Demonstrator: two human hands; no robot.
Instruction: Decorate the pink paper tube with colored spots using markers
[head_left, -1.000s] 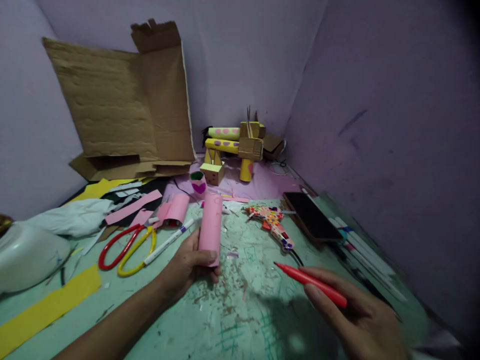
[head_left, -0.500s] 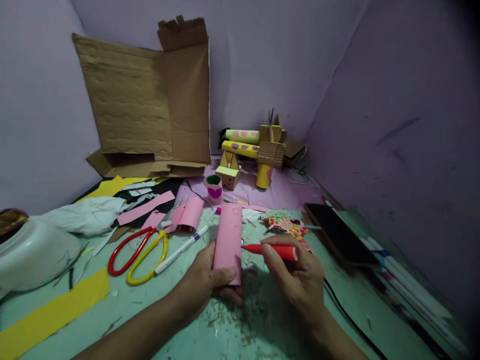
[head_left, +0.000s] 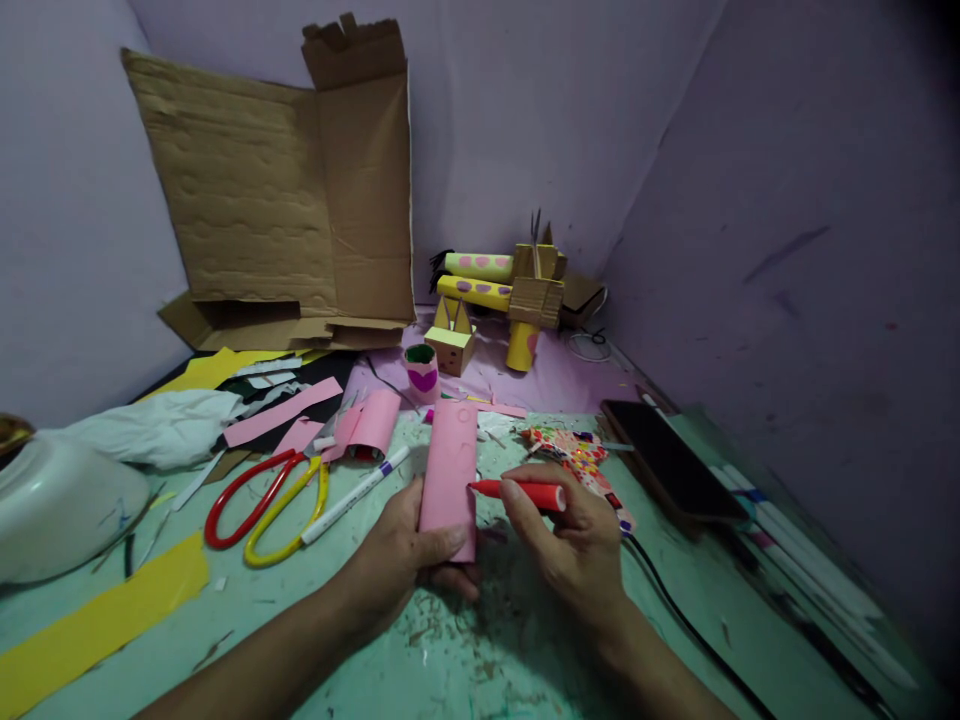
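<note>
A pink paper-covered tube [head_left: 450, 465] stands tilted above the table, its lower end gripped by my left hand [head_left: 420, 545] with the thumb across its front. Faint drawn circles show near the tube's top right. My right hand [head_left: 574, 525] is closed around a red marker [head_left: 525, 494]. The marker's tip meets the tube's right edge, about halfway up. Behind the tube is a small pink cup with a purple heart [head_left: 421, 375]. A curled pink paper piece [head_left: 373, 425] lies to the left, near a white marker [head_left: 356, 495].
Scissors with red and yellow handles [head_left: 285, 505] lie left of my left hand. A phone [head_left: 671, 465] and several white markers [head_left: 795, 560] are at the right, with a black cable [head_left: 690, 620]. Cardboard box [head_left: 367, 200] and yellow tube figures [head_left: 476, 292] stand at the back.
The red marker has moved left, from just beside the tube to its right edge. My left hand still holds the tube. The whole view has shifted slightly.
</note>
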